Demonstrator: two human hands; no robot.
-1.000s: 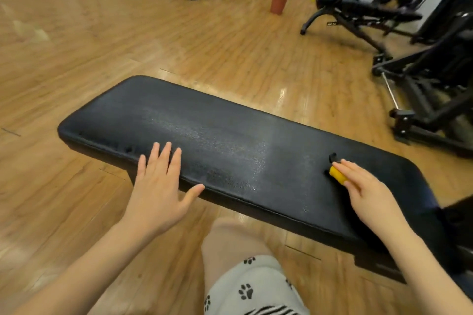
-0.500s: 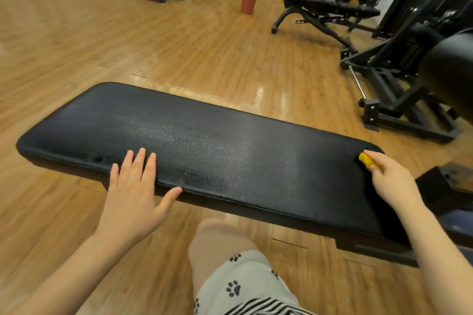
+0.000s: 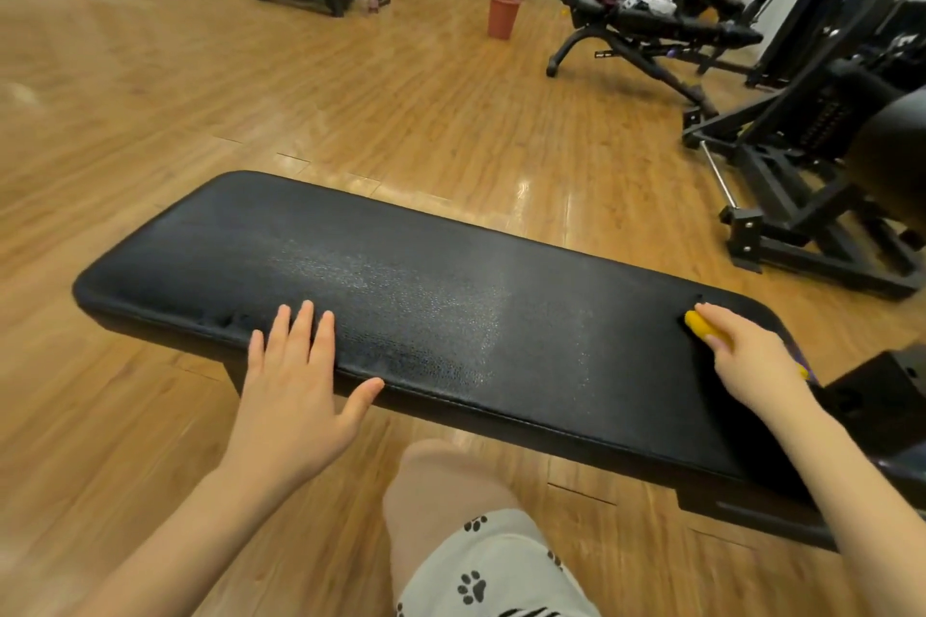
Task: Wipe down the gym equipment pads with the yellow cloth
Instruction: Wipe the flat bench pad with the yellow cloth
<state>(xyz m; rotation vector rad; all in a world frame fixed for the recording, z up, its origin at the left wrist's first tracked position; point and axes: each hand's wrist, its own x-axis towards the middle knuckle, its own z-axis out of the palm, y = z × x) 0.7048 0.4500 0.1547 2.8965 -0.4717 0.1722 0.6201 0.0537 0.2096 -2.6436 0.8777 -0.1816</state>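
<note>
With your left hand (image 3: 293, 396) flat and your right hand (image 3: 746, 361) seemingly bunching the yellow cloth (image 3: 701, 325) under its fingers, sweep leftward across the bench pad (image 3: 451, 306) in overlapping passes.

one bench pad (image 3: 451, 316), one yellow cloth (image 3: 701, 325), two hands: left hand (image 3: 295, 396), right hand (image 3: 746, 361), one red cup (image 3: 502, 16).

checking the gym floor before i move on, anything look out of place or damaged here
Nothing looks damaged. One thing stands out: a reddish-brown plastic cup stands alone on the wooden plank floor among the machines. The long black padded bench shows only a dull sheen mid-pad.
</note>
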